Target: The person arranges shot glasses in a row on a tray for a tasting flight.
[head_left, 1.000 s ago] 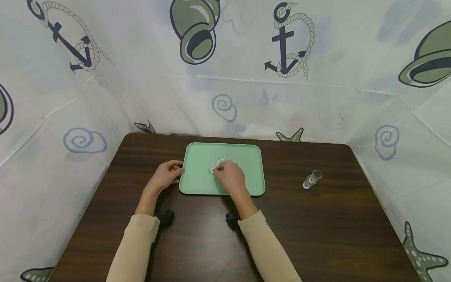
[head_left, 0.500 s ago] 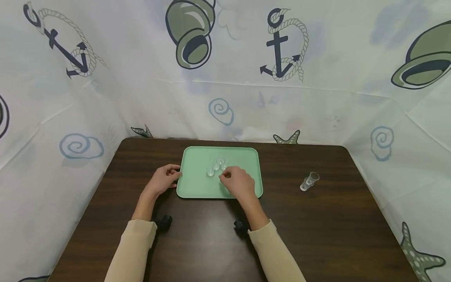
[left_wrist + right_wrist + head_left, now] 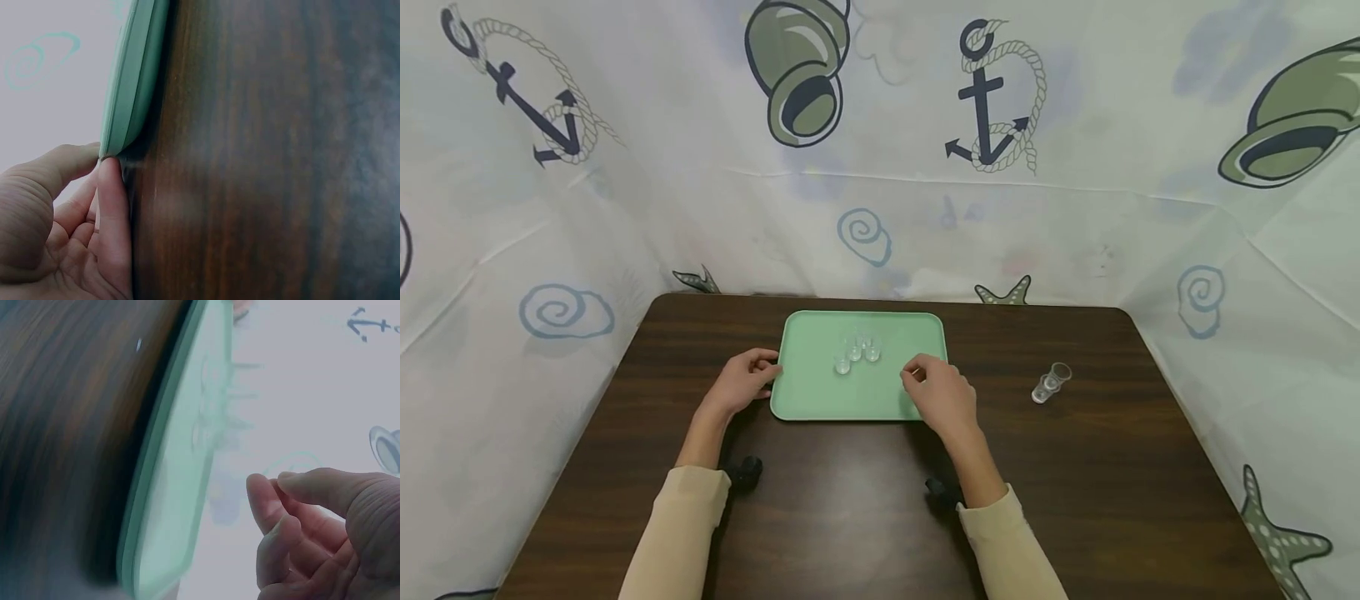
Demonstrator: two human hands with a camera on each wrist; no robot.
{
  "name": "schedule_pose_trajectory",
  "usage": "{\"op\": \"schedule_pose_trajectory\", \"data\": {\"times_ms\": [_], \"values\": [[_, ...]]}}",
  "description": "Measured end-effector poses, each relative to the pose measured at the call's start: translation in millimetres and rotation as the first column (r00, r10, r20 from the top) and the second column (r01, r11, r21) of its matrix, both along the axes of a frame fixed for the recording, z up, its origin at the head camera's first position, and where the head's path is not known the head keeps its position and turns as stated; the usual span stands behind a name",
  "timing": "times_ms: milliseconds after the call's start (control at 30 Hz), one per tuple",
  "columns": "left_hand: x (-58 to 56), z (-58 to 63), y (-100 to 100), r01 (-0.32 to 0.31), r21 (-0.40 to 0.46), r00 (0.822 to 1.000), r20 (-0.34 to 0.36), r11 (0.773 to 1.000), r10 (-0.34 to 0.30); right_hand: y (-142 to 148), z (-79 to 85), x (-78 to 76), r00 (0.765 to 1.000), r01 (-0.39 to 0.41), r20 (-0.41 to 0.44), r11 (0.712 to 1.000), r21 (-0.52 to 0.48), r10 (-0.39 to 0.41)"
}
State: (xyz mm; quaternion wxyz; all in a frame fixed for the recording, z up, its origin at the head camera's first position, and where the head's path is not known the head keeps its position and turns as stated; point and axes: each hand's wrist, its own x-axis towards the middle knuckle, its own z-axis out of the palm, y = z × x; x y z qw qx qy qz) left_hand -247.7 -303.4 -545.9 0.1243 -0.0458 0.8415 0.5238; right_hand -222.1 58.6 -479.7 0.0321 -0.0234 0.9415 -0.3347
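My left hand (image 3: 747, 382) is at the left edge of the green tray (image 3: 812, 400). In the left wrist view its thumb lies on one side of the rim and a finger on the other, pinching it. My right hand (image 3: 942, 393) hovers over the tray's right front part, above its edge. Its fingers (image 3: 265, 503) are loosely curled, the thumb tip close to a fingertip, with nothing visible between them. Several small clear cups (image 3: 842, 365) stand near the middle of the tray.
Farther right on the dark wooden table (image 3: 850, 517) are small clear cups (image 3: 1051, 383), which look stacked one in another and lie tilted. A white printed curtain (image 3: 760, 225) hangs behind the table and at both sides.
My right hand has moved away from the cups, toward the right, leaving them on the tray. The left hand has stayed at the tray's edge. The head view has shifted slightly.
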Motion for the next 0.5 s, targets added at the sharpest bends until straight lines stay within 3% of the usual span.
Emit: {"op": "schedule_pose_trajectory", "data": {"times_ms": [167, 500], "values": [[0.5, 0.1, 0.8, 0.000, -0.001, 1.000, -0.005, 1.000, 0.000, 25.8, 2.2, 2.3, 0.998, 0.059, -0.014, 0.998, -0.004, -0.059], [1.3, 2.7, 2.2, -0.003, 0.004, 1.000, -0.006, 1.000, 0.003, 78.2, 6.4, 7.6, 0.981, 0.182, -0.092, 0.979, 0.092, -0.174]]}}
